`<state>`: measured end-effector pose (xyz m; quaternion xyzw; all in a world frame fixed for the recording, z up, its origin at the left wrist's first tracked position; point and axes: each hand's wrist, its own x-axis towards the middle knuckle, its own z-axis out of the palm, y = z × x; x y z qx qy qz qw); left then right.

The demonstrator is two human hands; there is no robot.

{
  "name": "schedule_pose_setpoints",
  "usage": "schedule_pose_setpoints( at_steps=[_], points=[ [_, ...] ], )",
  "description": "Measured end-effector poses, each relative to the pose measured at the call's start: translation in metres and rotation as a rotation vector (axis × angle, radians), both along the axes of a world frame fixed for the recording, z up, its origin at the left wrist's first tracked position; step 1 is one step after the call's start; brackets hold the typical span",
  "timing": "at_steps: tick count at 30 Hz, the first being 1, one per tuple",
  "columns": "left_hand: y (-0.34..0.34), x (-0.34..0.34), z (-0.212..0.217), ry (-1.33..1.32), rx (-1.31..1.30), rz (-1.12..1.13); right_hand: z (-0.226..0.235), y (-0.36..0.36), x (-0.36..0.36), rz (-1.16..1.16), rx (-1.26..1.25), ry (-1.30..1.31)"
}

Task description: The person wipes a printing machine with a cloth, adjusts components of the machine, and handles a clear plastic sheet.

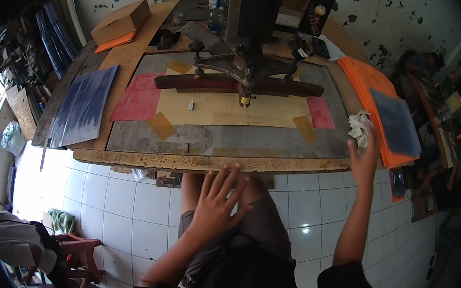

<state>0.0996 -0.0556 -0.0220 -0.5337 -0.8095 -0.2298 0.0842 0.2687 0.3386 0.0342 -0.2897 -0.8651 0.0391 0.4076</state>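
Observation:
My left hand (220, 197) hovers over my lap at the table's front edge, fingers spread, holding nothing. At the right front corner, my right hand (365, 158) has its thumb and fingers around a crumpled white cloth (359, 125); part of its grip is hidden. Ahead of me, a cream sheet (216, 114) lies on a grey plate (230, 139), with brown tape pieces (162, 127) at its edges and pink sheets (137, 99) at its ends. On the cream sheet rests a small pale piece (191, 106). Above it stands a press with a dark red bar (202, 84).
Blue-tinted clear sheets (85, 106) lie at the left. Orange sheets (368, 90) are stacked at the right, under another blue-tinted sheet (394, 124). A cardboard box (121, 21) and a water bottle (218, 7) stand at the back. A red stool (82, 252) is at lower left.

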Motion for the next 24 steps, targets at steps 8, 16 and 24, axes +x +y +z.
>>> schedule_pose_setpoints(
  at_steps=[8, 16, 24],
  points=[
    [0.022, 0.018, -0.012, -0.071, 0.020, -0.015, -0.006, 0.114, -0.016, -0.132, -0.040, -0.554],
    [0.030, 0.024, -0.019, -0.002, -0.060, -0.025, 0.017, -0.107, -0.094, 0.712, 0.007, -0.161],
    [0.030, 0.027, -0.012, -0.016, -0.077, -0.040, -0.020, -0.070, -0.143, 0.329, -0.084, -0.270]
  ],
)
